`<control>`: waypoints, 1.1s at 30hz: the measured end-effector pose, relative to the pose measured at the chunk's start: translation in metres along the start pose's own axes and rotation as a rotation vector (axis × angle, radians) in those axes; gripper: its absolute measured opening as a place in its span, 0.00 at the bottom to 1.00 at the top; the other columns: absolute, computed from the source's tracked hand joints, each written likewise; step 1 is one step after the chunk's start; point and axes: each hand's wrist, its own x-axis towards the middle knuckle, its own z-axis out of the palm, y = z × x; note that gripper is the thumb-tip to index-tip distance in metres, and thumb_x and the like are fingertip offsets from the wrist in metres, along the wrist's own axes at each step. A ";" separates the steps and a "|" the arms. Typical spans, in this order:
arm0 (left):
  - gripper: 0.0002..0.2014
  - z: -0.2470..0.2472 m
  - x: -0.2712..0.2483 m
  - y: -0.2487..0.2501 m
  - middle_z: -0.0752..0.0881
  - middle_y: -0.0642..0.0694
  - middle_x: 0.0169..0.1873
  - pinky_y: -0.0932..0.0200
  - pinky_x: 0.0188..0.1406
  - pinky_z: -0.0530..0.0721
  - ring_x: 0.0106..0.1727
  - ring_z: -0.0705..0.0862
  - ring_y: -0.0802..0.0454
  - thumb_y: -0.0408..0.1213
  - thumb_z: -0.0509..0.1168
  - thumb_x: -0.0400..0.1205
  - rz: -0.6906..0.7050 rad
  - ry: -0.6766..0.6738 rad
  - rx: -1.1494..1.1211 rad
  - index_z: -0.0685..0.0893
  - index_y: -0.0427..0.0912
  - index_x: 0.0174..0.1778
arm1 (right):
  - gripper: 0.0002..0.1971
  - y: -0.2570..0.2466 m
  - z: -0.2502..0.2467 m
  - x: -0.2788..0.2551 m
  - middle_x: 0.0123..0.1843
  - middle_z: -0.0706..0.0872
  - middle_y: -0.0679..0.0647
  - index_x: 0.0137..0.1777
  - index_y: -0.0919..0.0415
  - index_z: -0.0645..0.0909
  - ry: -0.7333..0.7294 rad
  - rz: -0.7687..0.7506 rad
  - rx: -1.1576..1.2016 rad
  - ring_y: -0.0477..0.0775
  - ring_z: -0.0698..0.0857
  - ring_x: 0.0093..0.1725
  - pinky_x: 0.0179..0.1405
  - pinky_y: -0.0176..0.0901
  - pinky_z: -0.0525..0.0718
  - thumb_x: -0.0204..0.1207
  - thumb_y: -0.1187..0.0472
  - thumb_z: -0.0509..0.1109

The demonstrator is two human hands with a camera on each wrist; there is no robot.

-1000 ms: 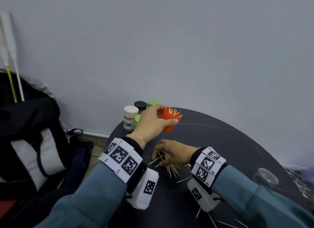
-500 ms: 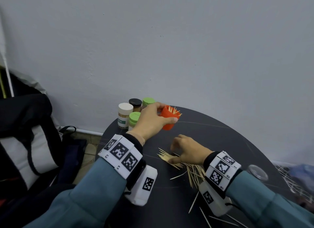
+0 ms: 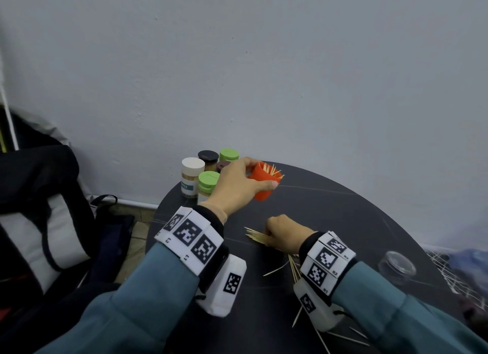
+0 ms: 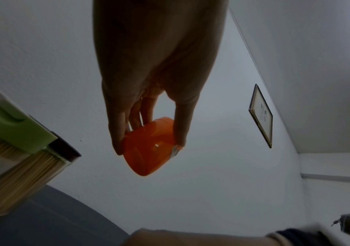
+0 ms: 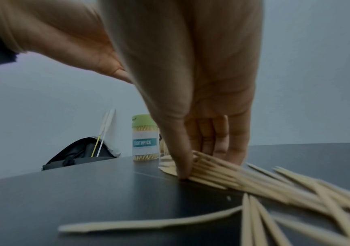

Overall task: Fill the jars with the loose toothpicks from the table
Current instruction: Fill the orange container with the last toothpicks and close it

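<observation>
While my left grip (image 3: 239,186) curls round the orange jar (image 3: 262,182), my right grip (image 3: 286,231) pinches thin wooden toothpicks (image 3: 257,237), half hidden, on the desk (image 3: 330,208).

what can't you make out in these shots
- How full the orange jar is: the head view shows only toothpick tips at its mouth, the left wrist view only its base.
- Whether the right hand has lifted the toothpick bundle: its own fingers cover the contact.
- The dark-lidded jar: mostly hidden behind the left hand.
- The toothpicks nearest the right wrist camera: blurred.
</observation>
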 end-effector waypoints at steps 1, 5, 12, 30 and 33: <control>0.32 0.000 0.000 0.000 0.76 0.47 0.70 0.63 0.56 0.73 0.59 0.72 0.58 0.40 0.74 0.75 0.001 0.000 0.002 0.71 0.43 0.74 | 0.13 0.000 0.000 0.000 0.63 0.80 0.65 0.61 0.70 0.77 -0.003 0.005 -0.015 0.65 0.80 0.62 0.60 0.52 0.78 0.81 0.64 0.62; 0.32 0.000 0.000 0.000 0.76 0.47 0.70 0.63 0.56 0.73 0.61 0.73 0.56 0.40 0.73 0.75 0.001 -0.006 0.004 0.70 0.43 0.75 | 0.14 0.006 -0.002 -0.001 0.63 0.79 0.66 0.61 0.71 0.77 -0.002 0.025 -0.033 0.66 0.80 0.62 0.59 0.53 0.79 0.80 0.63 0.65; 0.33 0.003 0.001 -0.001 0.76 0.46 0.70 0.63 0.56 0.73 0.67 0.75 0.52 0.40 0.74 0.75 -0.002 -0.013 0.012 0.70 0.42 0.75 | 0.15 0.025 -0.006 -0.003 0.58 0.83 0.62 0.57 0.67 0.81 0.089 0.020 0.068 0.59 0.83 0.54 0.53 0.46 0.82 0.75 0.59 0.73; 0.31 0.020 0.007 -0.008 0.79 0.46 0.67 0.54 0.64 0.78 0.65 0.78 0.51 0.40 0.75 0.73 0.016 -0.048 0.031 0.73 0.43 0.71 | 0.05 0.062 -0.050 -0.035 0.41 0.89 0.65 0.48 0.72 0.80 0.655 -0.056 1.223 0.45 0.90 0.32 0.35 0.34 0.88 0.75 0.72 0.70; 0.29 0.025 0.008 -0.008 0.80 0.47 0.65 0.58 0.60 0.78 0.63 0.78 0.53 0.40 0.76 0.73 0.024 -0.061 0.009 0.75 0.44 0.70 | 0.02 0.054 -0.074 -0.042 0.40 0.89 0.62 0.44 0.65 0.80 0.866 -0.148 1.287 0.49 0.91 0.36 0.41 0.38 0.89 0.75 0.70 0.70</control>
